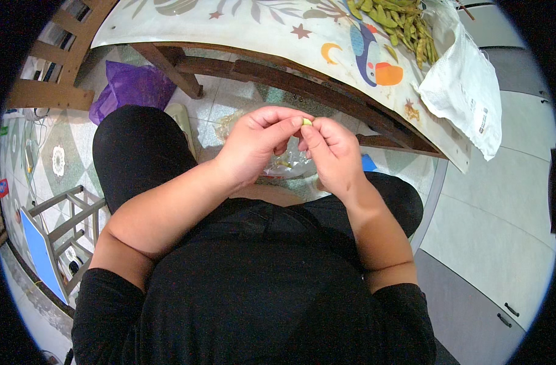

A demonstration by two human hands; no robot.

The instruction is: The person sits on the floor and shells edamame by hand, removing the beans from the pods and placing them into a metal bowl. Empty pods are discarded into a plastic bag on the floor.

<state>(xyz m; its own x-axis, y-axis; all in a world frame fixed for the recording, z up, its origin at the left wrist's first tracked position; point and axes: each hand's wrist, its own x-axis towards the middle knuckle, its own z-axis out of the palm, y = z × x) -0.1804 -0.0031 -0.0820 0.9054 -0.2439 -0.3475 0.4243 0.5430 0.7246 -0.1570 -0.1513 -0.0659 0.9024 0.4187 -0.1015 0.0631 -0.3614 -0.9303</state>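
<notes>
A small light-green bean pod [307, 122] is pinched between the thumbs and forefingers of both hands, over the gap between my knees. My left hand [262, 137] is closed on its left end, and my right hand [334, 152] grips it from the other side. The fingers cover most of it, so its full length is hidden. Beneath the hands, a clear plastic bag [293, 165] lies low down, partly hidden by them. Many green and yellowish pods [405, 27] are heaped on the table at the far right, beside a white plastic bag [463, 85].
The table [241, 21] has a printed cover and a dark wooden frame. A purple bag [135, 85] sits on the floor beyond my left knee. At left stands a stool [43, 255] with a blue top. Pale cabinets [491, 207] line the right side.
</notes>
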